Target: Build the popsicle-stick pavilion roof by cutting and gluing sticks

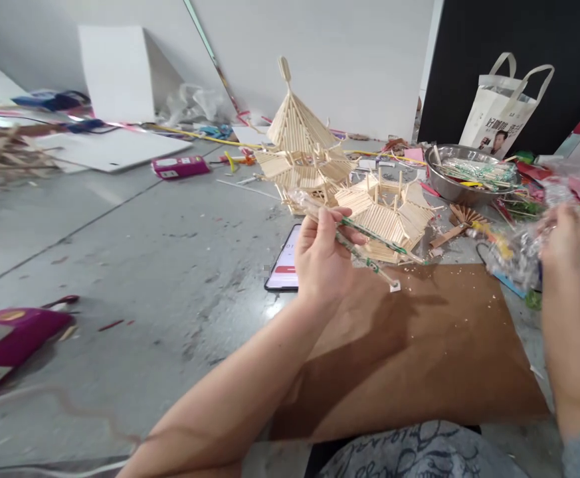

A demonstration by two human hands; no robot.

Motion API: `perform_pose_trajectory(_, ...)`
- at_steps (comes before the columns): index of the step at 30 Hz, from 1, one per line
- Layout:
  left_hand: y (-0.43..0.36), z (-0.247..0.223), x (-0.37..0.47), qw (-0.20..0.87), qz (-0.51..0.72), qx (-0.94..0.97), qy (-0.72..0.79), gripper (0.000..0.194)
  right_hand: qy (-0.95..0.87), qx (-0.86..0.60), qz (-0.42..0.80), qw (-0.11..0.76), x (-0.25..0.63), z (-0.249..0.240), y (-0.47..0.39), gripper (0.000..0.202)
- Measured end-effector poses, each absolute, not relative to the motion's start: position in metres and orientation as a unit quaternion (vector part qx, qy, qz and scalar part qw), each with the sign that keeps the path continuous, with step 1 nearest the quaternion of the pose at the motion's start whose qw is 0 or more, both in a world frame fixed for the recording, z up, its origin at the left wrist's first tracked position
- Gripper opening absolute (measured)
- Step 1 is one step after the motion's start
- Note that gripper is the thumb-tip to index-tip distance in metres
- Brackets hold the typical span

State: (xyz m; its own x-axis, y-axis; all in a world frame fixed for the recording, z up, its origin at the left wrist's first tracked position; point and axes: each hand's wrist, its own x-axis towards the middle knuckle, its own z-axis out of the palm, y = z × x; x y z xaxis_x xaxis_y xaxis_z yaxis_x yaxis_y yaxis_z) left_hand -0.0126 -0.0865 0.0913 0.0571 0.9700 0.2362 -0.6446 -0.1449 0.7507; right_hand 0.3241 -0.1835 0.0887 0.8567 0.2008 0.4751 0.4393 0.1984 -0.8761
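Note:
My left hand [324,255] is closed on a few slim sticks in clear wrappers with green print [382,236], like wrapped disposable chopsticks. They point right and down over a brown sheet [419,372]. Behind them stands a pagoda-like model [302,129] built of thin wooden sticks, with a pointed roof. A lower stick-built tier [384,212] sits beside it, its short posts upright. A phone [284,265] with a lit screen is partly covered by my left hand. At the right, my right hand [566,239], somewhat blurred, grips crumpled clear plastic [516,252].
A metal bowl [449,189] of wrapped sticks stands at the back right, before a printed tote bag [499,116]. Colourful scraps lie around it. Magenta boxy devices [180,167] rest on the grey floor [194,265]. A white board [110,149] lies at the back left.

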Motion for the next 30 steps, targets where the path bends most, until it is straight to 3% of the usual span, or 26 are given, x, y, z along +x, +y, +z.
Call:
perform_pose_trajectory(3, -0.092, 0.088, -0.011, 0.651, 0.593, 0.423, 0.212, 0.021, -0.187, -0.643, -0.212, 0.712, 0.380, 0.099, -0.185, 0.025)
perform_pose_trajectory(5, -0.096, 0.085, -0.008, 0.682, 0.535, 0.453, 0.211, 0.021, -0.178, -0.695, -0.286, 0.635, 0.401, 0.102, -0.188, 0.046)
perform_pose_trajectory(7, -0.099, 0.083, -0.006, 0.698, 0.494, 0.476, 0.205, 0.021, -0.248, -0.732, -0.312, 0.553, 0.395, 0.099, -0.189, 0.070)
perform_pose_trajectory(9, -0.100, 0.083, -0.007, 0.702, 0.477, 0.493, 0.192, 0.020, -0.380, -0.713, -0.327, 0.490, 0.359, 0.088, -0.189, 0.063)
perform_pose_trajectory(12, -0.097, 0.088, -0.009, 0.700, 0.461, 0.516, 0.180, 0.020, -0.607, -0.660, -0.191, 0.398, 0.271, 0.062, -0.189, 0.032)
perform_pose_trajectory(14, -0.094, 0.092, -0.011, 0.696, 0.447, 0.530, 0.189, 0.020, -0.722, -0.610, -0.090, 0.314, 0.213, 0.042, -0.190, 0.023)
perform_pose_trajectory(16, -0.094, 0.095, -0.012, 0.692, 0.429, 0.543, 0.206, 0.021, -0.841, -0.512, 0.051, 0.168, 0.168, 0.025, -0.192, 0.037)
perform_pose_trajectory(19, -0.095, 0.094, -0.015, 0.689, 0.384, 0.577, 0.213, 0.024, -0.879, -0.459, 0.114, 0.061, 0.142, 0.007, -0.191, 0.052)
perform_pose_trajectory(22, -0.096, 0.087, -0.016, 0.680, 0.303, 0.633, 0.213, 0.028, -0.856, -0.503, 0.113, 0.026, 0.161, -0.004, -0.183, 0.051)
perform_pose_trajectory(26, -0.095, 0.075, -0.005, 0.613, 0.191, 0.735, 0.219, 0.028, -0.741, -0.671, 0.019, 0.037, 0.213, -0.009, -0.170, 0.046)
perform_pose_trajectory(30, -0.107, 0.060, 0.023, 0.337, 0.142, 0.911, 0.191, 0.028, -0.682, -0.724, -0.041, 0.090, 0.242, 0.000, -0.161, 0.034)
